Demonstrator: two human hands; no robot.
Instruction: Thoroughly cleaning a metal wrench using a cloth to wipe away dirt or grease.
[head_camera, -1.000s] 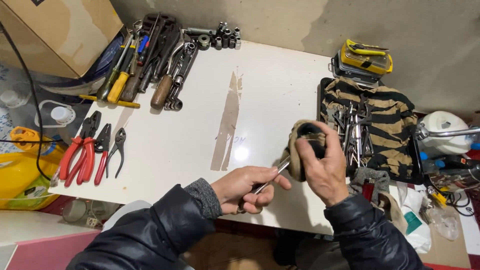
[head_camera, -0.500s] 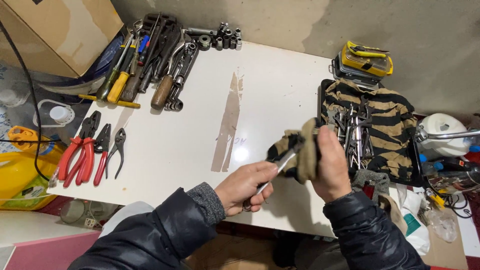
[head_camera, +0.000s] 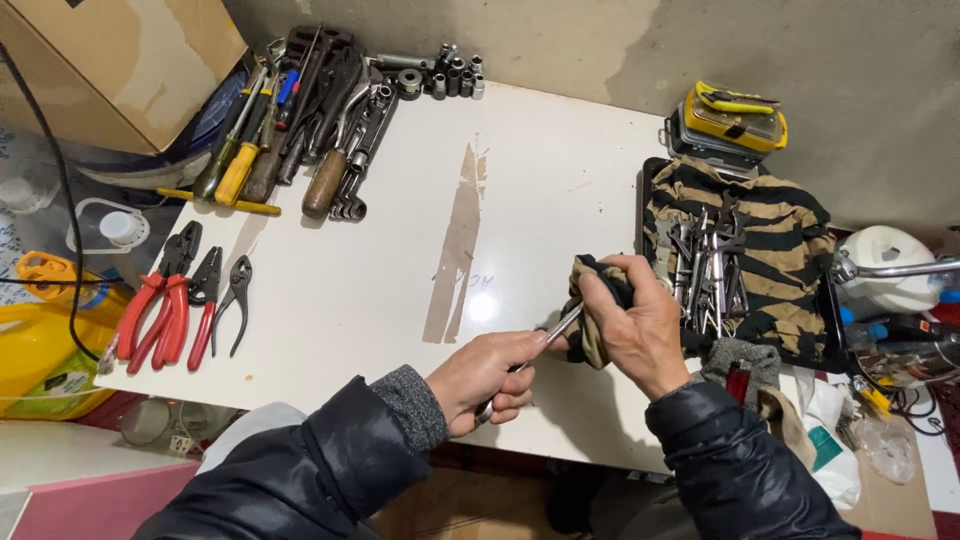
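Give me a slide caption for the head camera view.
Left hand holds a slim metal tool while right hand wraps its end in a rag above a white table.

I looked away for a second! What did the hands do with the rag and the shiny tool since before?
The right hand turned the rag around the tip of the metal tool, from bunched and facing up to folded over sideways. The left hand kept gripping the tool's handle, barely shifting. The pliers, the tool row and the striped cloth stayed put.
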